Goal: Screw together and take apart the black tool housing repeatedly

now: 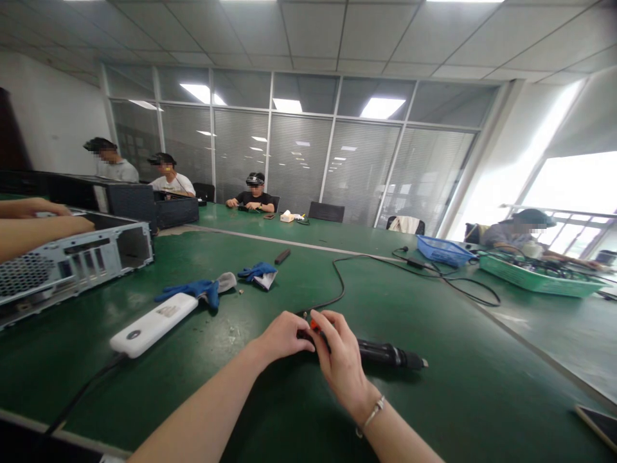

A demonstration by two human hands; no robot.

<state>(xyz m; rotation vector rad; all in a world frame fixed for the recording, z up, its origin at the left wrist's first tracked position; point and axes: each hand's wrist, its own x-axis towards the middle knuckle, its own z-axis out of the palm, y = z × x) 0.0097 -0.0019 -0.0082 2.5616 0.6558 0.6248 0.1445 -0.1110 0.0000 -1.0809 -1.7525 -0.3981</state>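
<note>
A black electric screwdriver (390, 355) lies across the green table in front of me, its tip pointing right. Around its dark rear end, near the cord, the fingers of my left hand (282, 335) are closed. My right hand (341, 360), with a bracelet (373, 411) on the wrist, curls over the tool from the right. Its thumb and fingers pinch by a small orange part (315, 325) at that rear end. My fingers hide much of the screwdriver's back half. A black cord (343, 283) leads from beside my hands toward the back right.
Left are a white device (154, 325) with a cable, blue gloves (207, 292) and a metal computer case (72, 263) with another person's arms over it. Blue (443, 249) and green (540, 276) baskets stand right. Several people sit around the table; a phone (598, 421) lies near right.
</note>
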